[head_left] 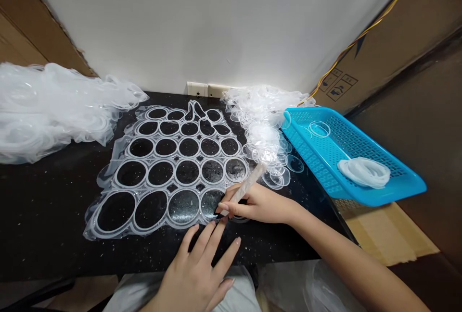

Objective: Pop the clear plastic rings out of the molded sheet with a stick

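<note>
Sheet (pixel 174 172): translucent, round-holed (edges wavy); right fingers (pixel 237 209) pinch pale stick (pixel 249 182).

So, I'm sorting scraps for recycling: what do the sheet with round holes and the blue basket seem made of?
Sheet with round holes: perhaps silicone or flexible plastic, milky and translucent; one strip loops upward. Blue basket: likely molded plastic, slightly glossy, with even color and regular perforations.

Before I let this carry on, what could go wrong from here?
The white stick in the right hand has its lower end close to the left hand, so a slip might jab it. The blue basket appears to jut past the edge of the black tabletop; if bumped, it could tip and spill its rings.
</note>
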`<state>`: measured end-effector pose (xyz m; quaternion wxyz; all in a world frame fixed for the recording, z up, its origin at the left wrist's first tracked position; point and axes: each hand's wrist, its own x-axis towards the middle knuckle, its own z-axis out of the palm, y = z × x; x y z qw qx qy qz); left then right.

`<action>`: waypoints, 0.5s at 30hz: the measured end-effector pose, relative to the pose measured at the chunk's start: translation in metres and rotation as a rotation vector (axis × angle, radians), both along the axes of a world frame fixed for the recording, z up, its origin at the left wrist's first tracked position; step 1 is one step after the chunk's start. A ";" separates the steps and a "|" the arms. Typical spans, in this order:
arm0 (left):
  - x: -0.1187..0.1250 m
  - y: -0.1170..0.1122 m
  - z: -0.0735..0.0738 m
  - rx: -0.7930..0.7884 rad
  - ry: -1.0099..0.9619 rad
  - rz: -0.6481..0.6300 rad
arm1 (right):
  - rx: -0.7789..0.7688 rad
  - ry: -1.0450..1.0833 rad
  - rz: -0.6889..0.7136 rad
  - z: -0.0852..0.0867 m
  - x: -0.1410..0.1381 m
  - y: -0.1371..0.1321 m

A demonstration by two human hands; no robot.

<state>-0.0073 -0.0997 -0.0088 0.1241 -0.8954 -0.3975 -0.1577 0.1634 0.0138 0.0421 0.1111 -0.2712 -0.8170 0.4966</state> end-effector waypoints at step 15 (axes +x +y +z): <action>-0.036 -0.005 0.004 -0.125 -0.111 -0.147 | 0.066 -0.027 -0.004 -0.003 0.006 0.004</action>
